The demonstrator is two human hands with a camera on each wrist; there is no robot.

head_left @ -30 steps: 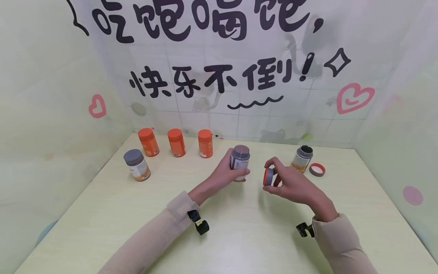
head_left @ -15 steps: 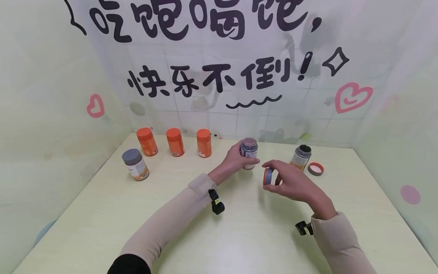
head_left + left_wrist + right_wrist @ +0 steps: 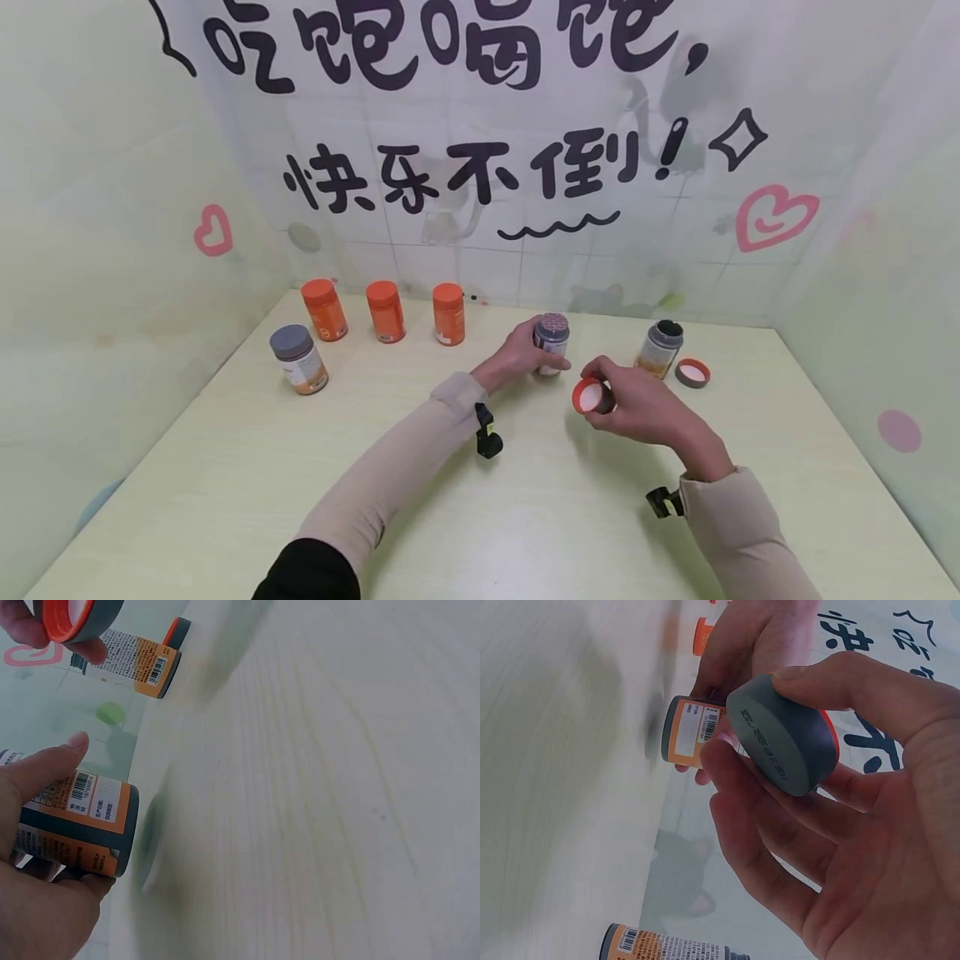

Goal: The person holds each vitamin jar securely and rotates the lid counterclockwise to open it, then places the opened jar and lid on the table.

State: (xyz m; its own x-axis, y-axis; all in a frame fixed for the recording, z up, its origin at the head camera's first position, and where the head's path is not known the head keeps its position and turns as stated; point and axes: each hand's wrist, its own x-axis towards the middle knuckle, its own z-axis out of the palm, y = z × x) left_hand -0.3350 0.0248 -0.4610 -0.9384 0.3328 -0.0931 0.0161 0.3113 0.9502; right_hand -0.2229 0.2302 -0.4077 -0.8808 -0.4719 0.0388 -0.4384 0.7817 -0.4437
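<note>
My left hand [image 3: 521, 350] grips a grey-necked jar [image 3: 552, 335] around its side, thumb across the front. The jar is upright and its top shows a speckled purplish surface. In the left wrist view the jar's base [image 3: 129, 829] hovers close over the table, above its own shadow. To its right, my right hand [image 3: 641, 404] pinches a grey lid [image 3: 776, 735] between thumb and fingers. The lid's red-rimmed, white inner side [image 3: 590, 397] faces left and toward the head camera. Behind that hand stands an uncapped jar [image 3: 658, 350] with a dark mouth, a second lid [image 3: 692, 372] lying beside it, inner side up.
Three orange jars [image 3: 387, 312] stand in a row along the back left. A capped jar with a grey lid [image 3: 300, 360] is in front of them at the left. Printed sheeting [image 3: 465, 225] rises behind the pale wooden table [image 3: 480, 533].
The left hand has carried its jar to the right and back, then slightly lower. The right hand has stayed in place but turned its lid, so the inner side shows more.
</note>
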